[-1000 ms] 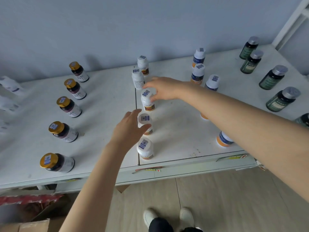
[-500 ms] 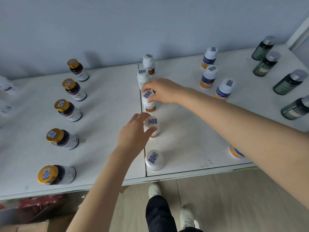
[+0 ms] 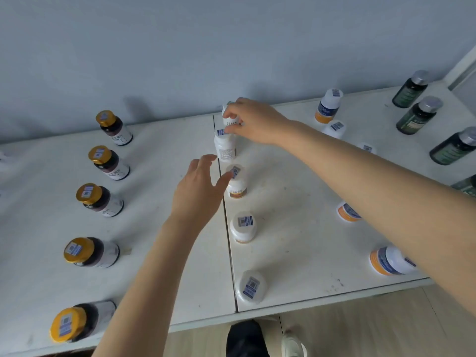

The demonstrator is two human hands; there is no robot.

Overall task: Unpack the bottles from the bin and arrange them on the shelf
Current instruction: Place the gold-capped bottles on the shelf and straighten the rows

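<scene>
A row of small white bottles runs down the middle of the white shelf top (image 3: 296,228). My right hand (image 3: 253,122) pinches the rearmost white bottle (image 3: 230,119) near the wall. Just in front of it stands a second white bottle (image 3: 224,148), untouched. My left hand (image 3: 198,191) hovers with fingers spread, its thumb touching the cap of the third white bottle (image 3: 237,184). Two more white bottles (image 3: 243,228) (image 3: 251,287) stand toward the front edge.
Several gold-capped dark bottles (image 3: 99,199) line the left side. White bottles with blue-orange labels (image 3: 328,106) and dark green silver-capped bottles (image 3: 418,114) stand at the right, partly behind my right arm. The shelf's front edge (image 3: 322,302) is near my feet.
My right hand moved back from the third bottle to the rearmost one. My left hand let go of the fourth bottle and rose toward the third, fingers now spread.
</scene>
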